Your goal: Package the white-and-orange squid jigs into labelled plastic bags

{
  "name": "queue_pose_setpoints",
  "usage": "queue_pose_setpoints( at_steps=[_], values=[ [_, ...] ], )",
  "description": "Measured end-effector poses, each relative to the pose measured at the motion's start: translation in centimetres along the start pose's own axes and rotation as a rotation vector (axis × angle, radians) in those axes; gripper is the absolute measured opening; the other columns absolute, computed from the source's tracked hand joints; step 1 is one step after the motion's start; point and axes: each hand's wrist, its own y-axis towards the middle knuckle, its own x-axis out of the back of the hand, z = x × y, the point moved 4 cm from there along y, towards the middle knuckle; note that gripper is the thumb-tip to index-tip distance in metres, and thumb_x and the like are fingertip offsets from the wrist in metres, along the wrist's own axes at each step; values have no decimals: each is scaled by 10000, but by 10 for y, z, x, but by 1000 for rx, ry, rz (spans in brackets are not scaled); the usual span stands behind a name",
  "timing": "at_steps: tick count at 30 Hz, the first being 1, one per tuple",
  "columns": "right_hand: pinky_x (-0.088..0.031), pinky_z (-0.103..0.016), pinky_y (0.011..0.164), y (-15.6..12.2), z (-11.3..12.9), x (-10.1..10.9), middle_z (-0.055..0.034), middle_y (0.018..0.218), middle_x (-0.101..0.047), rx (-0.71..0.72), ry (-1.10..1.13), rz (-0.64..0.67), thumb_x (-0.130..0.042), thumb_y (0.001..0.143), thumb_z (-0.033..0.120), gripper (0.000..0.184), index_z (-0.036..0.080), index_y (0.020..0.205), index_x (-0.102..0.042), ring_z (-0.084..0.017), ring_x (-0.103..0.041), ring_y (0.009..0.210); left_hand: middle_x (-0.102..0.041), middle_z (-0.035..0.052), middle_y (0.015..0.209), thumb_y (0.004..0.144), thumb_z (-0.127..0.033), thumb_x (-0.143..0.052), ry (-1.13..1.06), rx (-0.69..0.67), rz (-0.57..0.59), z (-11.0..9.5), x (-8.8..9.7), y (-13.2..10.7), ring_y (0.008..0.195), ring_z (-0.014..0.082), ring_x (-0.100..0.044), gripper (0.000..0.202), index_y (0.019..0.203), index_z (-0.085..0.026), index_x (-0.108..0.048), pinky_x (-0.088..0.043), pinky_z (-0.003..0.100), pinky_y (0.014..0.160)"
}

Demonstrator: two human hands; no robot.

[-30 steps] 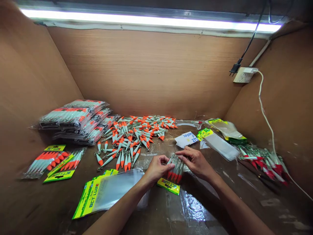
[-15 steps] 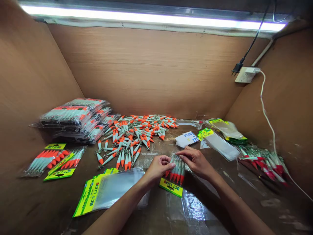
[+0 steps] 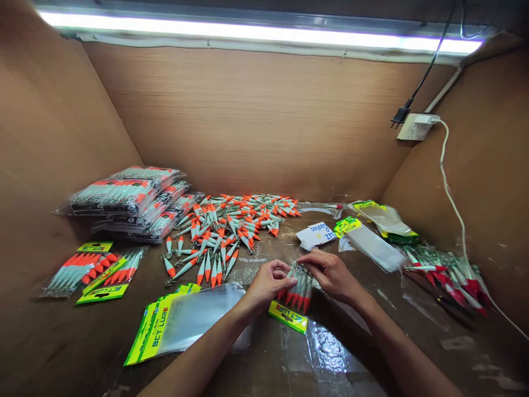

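Brown panels (image 3: 264, 121) wall in a dark bench (image 3: 58, 342), lit by a strip light (image 3: 264, 34) above. Near the front middle of the bench, between the 2 hands, is a packet of lures (image 3: 296, 295). Its lures lie side by side, fanned slightly, long axes running front to back: orange-red tips toward the person, wire hooks away. The packet's yellow header (image 3: 288, 316) forms the near end, set slightly askew.

The left hand (image 3: 270, 282) has its thumb and fingers closed on the packet's left edge. The right hand (image 3: 333, 274) has its thumb and forefinger close together at the hook end; I cannot tell whether they pinch the film.

Compared with 0.5 s ago, both hands and the packet sit almost exactly where they were; the tips look a duller red. The loose lures (image 3: 223, 234) behind lie unchanged, as do the clear bags (image 3: 200, 317) to the left and the stacked packs (image 3: 119, 198) farther back.
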Motion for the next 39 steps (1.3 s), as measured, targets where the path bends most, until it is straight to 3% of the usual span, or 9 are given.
queue_pose_setpoints(
  at_steps=[4, 9, 12, 15, 21, 28, 31, 34, 39],
  values=[
    [-475, -292, 706, 1, -4, 1, -49, 874, -675, -31, 34, -29, -554, 968, 235, 218, 245, 1071, -746, -185, -620, 781, -695, 31, 762, 577, -463, -917, -8, 55, 40, 3, -1, -1, 561, 124, -603, 654, 1070, -130, -647, -411, 215, 533],
    [-507, -317, 668, 2, -31, 12, -105, 1126, -654, -324, 250, -385, -664, 882, 437, 540, 208, 1363, -577, -170, -589, 727, -731, 117, 944, 626, -426, -909, -103, 6, 85, 3, -1, 1, 787, 210, -694, 629, 1128, -120, -685, -518, 293, 692],
    [-496, -291, 616, 4, -40, -3, -93, 1007, -701, -462, 541, -185, -691, 831, 521, 572, 157, 1272, -650, -187, -615, 749, -730, 136, 1009, 629, -405, -915, -123, -9, 106, -3, -3, 0, 874, 231, -695, 631, 1143, -118, -688, -529, 308, 758],
    [-436, -256, 608, 4, -35, -15, -36, 772, -695, -473, 632, -41, -744, 792, 500, 421, 128, 987, -766, -145, -558, 658, -716, 130, 1066, 694, -441, -871, -124, 4, 101, -8, -6, -3, 912, 231, -684, 605, 1181, -137, -680, -530, 298, 750],
    [-379, -251, 617, 2, -22, -25, -19, 694, -666, -454, 663, 4, -774, 768, 488, 372, 118, 807, -785, -127, -516, 637, -715, 94, 858, 816, -526, -745, -119, -50, 79, -9, -6, -1, 717, 150, -639, 459, 982, -99, -760, -499, 256, 704],
    [-404, -263, 556, 1, -38, -29, -24, 658, -653, -471, 503, -16, -685, 843, 514, 425, 108, 912, -789, -141, -523, 580, -736, 114, 894, 782, -569, -757, -202, -16, 41, 1, -3, 5, 793, 174, -665, 509, 1023, -121, -776, -502, 267, 761],
    [-515, -358, 752, -1, -32, -18, -84, 934, -717, -359, 254, -251, -679, 880, 404, 380, 155, 1162, -729, -228, -632, 825, -737, 110, 891, 720, -584, -799, -198, -3, -18, 2, -1, 5, 785, 182, -668, 596, 1085, -114, -764, -499, 270, 741],
    [-467, -432, 992, -4, -6, -11, -97, 1206, -662, -55, -33, -431, -590, 959, 256, 375, 253, 1332, -627, -260, -580, 1122, -738, 88, 857, 713, -557, -805, -115, -32, -108, -1, 1, 4, 706, 166, -640, 640, 1172, -116, -734, -474, 256, 664],
    [-497, -435, 964, 5, 24, -31, -100, 1232, -664, 194, -317, -197, -517, 1002, 186, 393, 233, 1390, -555, -258, -580, 1101, -752, 53, 898, 882, -387, -639, 203, -336, -95, -23, -3, -4, 799, 187, -636, 373, 1151, -155, -754, -465, 271, 743]
  ],
)
